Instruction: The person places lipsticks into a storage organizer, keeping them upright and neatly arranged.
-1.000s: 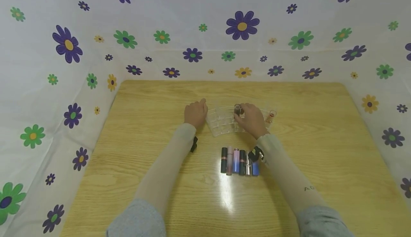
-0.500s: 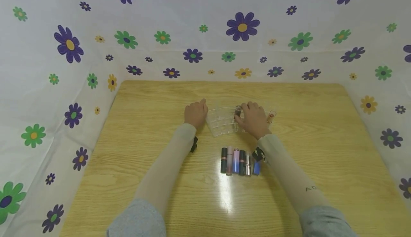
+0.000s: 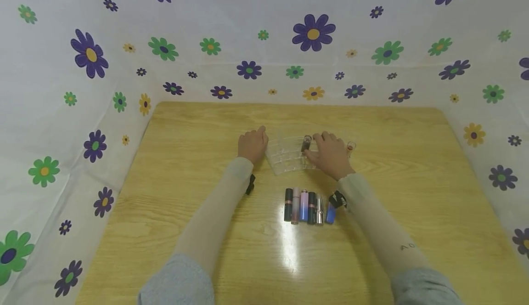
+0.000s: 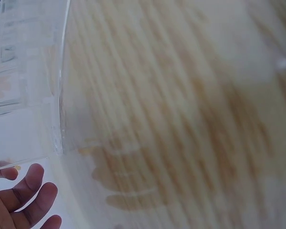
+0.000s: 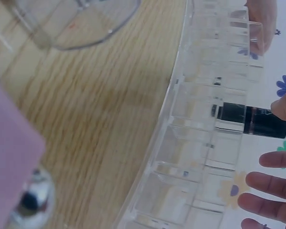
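Note:
A black lipstick tube (image 3: pixel 306 143) with a coppery band stands in a slot of a clear, stepped organizer (image 3: pixel 285 160). My right hand (image 3: pixel 330 157) is beside it. In the right wrist view the thumb reaches the side of the black tube (image 5: pixel 267 123), while the other fingers (image 5: pixel 267 183) extend loosely apart from it. At the organizer's left end is my left hand (image 3: pixel 253 146). The left wrist view shows one fingertip right at the organizer's edge (image 4: pixel 61 95), the other fingers (image 4: pixel 38 191) relaxed and clear of it.
Several lipsticks and gloss tubes lie in a row on the wooden table (image 3: pixel 165 204), including a pink-and-blue tube (image 3: pixel 304 206) and a silver one (image 3: pixel 319 211). A small clear-topped tube with red inside (image 3: pixel 351 147) stands right of my right hand. Flowered cloth (image 3: pixel 272 25) surrounds the table.
My right fingers have spread from the black lipstick tube and the hand has shifted slightly right, leaving the tube standing in the organizer. My left hand has stayed in place.

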A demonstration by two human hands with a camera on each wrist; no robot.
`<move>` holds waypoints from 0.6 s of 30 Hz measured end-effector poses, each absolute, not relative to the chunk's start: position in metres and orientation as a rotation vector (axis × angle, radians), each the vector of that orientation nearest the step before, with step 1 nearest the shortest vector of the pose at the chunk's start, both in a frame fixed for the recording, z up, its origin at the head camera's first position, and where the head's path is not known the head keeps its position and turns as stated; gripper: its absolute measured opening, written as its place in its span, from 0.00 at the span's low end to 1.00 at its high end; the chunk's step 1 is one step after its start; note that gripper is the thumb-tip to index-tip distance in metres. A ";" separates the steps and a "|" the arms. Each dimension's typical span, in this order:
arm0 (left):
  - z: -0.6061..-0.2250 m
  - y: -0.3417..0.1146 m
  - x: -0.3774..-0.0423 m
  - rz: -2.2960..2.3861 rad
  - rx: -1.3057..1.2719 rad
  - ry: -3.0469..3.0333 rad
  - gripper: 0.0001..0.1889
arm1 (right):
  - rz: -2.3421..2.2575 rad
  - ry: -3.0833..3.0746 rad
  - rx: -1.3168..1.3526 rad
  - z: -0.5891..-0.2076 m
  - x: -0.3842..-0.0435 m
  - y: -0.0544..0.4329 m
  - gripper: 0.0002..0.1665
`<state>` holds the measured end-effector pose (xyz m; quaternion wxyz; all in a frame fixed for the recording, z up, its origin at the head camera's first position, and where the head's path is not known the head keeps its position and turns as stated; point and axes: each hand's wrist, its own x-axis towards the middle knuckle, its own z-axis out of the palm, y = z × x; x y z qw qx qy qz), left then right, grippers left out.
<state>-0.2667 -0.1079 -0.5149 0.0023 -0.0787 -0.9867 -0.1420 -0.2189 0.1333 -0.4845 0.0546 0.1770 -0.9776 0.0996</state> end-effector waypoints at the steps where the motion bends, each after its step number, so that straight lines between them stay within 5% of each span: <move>1: -0.515 -0.108 -0.267 -0.450 -0.246 -3.100 0.22 | 0.310 -2.989 0.530 -0.483 -0.218 0.135 0.33; 18: -0.519 -0.108 -0.269 -0.436 -0.278 -3.056 0.22 | 0.428 -2.783 0.577 -0.462 -0.161 0.160 0.26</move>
